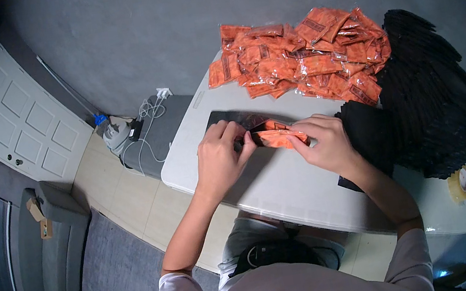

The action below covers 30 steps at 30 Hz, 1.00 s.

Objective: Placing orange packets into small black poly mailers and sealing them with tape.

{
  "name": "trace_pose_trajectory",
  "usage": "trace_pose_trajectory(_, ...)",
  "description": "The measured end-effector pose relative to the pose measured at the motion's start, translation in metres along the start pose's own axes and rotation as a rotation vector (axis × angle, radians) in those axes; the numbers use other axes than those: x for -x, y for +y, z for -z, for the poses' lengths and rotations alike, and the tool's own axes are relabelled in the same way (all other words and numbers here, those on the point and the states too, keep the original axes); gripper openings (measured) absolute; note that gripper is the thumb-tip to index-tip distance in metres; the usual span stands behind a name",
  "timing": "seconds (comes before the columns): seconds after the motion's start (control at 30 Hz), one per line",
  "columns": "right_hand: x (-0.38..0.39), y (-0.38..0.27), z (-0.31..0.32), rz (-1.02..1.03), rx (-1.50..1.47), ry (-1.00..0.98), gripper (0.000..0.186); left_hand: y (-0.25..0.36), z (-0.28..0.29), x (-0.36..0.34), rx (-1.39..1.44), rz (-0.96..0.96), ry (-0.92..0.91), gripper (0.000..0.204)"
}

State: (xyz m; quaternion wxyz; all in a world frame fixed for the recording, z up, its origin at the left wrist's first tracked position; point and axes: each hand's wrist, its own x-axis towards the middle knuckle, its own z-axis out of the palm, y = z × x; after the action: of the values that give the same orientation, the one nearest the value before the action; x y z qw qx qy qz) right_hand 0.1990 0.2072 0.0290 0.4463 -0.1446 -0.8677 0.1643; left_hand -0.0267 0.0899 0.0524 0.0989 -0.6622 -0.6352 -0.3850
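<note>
Over the white table [277, 196], my left hand [218, 159] pinches the edge of a dark, shiny flat bag [225, 117]. My right hand [325, 142] grips an orange packet [273, 138] in clear plastic between thumb and fingers. The packet lies against the opening of the dark bag, its left end close to my left thumb. My fingers cover part of both, so how far the packet sits inside I cannot tell. A large heap of similar orange packets [302, 64] lies beyond my hands.
Stacked black bags [422, 109] rise along the table's right side, with a loose black piece [365, 130] near my right wrist. A roll of clear tape [460, 185] lies by the right corner. White cables [149, 115] rest on a grey bench [172, 127] at left.
</note>
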Motion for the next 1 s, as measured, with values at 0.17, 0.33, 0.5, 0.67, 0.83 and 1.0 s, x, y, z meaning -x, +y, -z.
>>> trace_pose_trajectory(0.17, -0.004, -0.019, 0.002, 0.329, 0.254, -0.060, 0.018, 0.001, 0.000, -0.007, -0.061, -0.098, 0.025, 0.016)
trace_pose_trajectory(0.33, 0.000, -0.016, -0.005, 0.423, 0.350, -0.005, 0.019, 0.011, -0.005, -0.017, 0.064, -0.121, -0.010, 0.014)
trace_pose_trajectory(0.5, 0.000, -0.013, -0.005, 0.089, 0.129, 0.042, 0.020, 0.026, -0.012, -0.011, 0.132, -0.133, 0.040, 0.015)
trace_pose_trajectory(0.67, 0.003, -0.016, -0.004, 0.124, 0.219, -0.057, 0.020, 0.036, -0.025, -0.013, 0.193, -0.115, 0.038, 0.014)
trace_pose_trajectory(0.83, -0.005, -0.030, 0.006, 0.360, 0.484, 0.088, 0.022, 0.055, -0.020, -0.020, 0.253, -0.062, 0.056, 0.014)
trace_pose_trajectory(1.0, -0.002, -0.026, 0.006, 0.303, 0.402, 0.033, 0.027, 0.050, -0.013, -0.020, 0.226, -0.033, 0.032, 0.013)
